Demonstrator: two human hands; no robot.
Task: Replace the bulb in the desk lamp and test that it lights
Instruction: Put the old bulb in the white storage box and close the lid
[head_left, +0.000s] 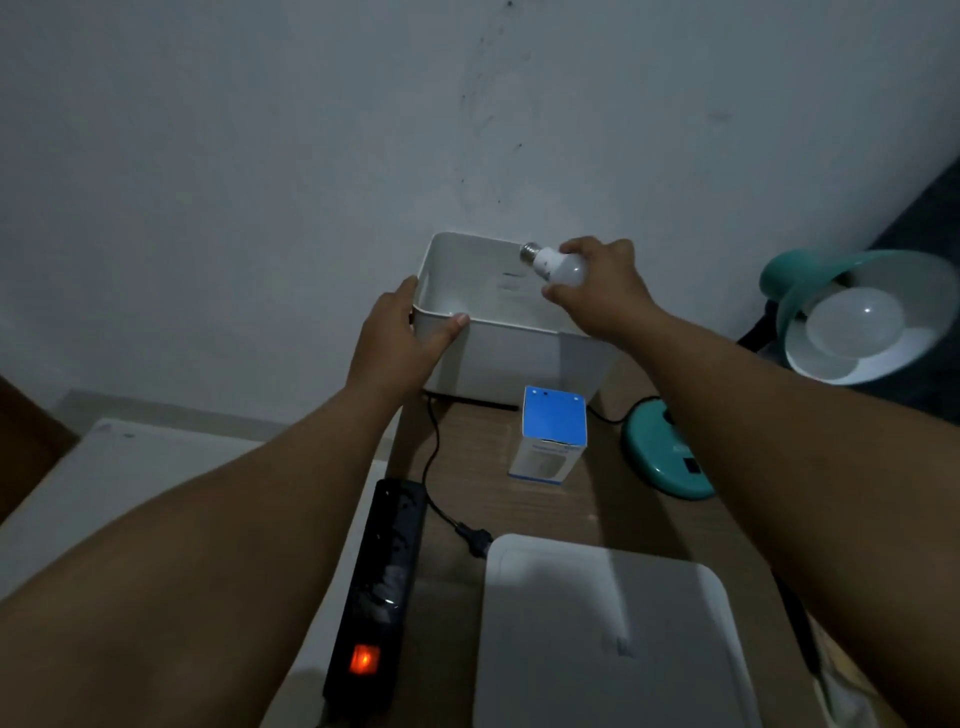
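My right hand grips a white bulb by its globe, its metal screw base pointing left, above the open white box. My left hand holds the box's front left corner, thumb over the rim. The teal desk lamp stands at the right, its shade tilted toward me with a white unlit bulb in it. Its round teal base rests on the wooden table. A blue and white bulb carton stands in front of the box.
A black power strip with a glowing orange switch lies at the table's left edge. A loose black plug on a cord lies beside it. The white box lid lies near me. A wall rises right behind the box.
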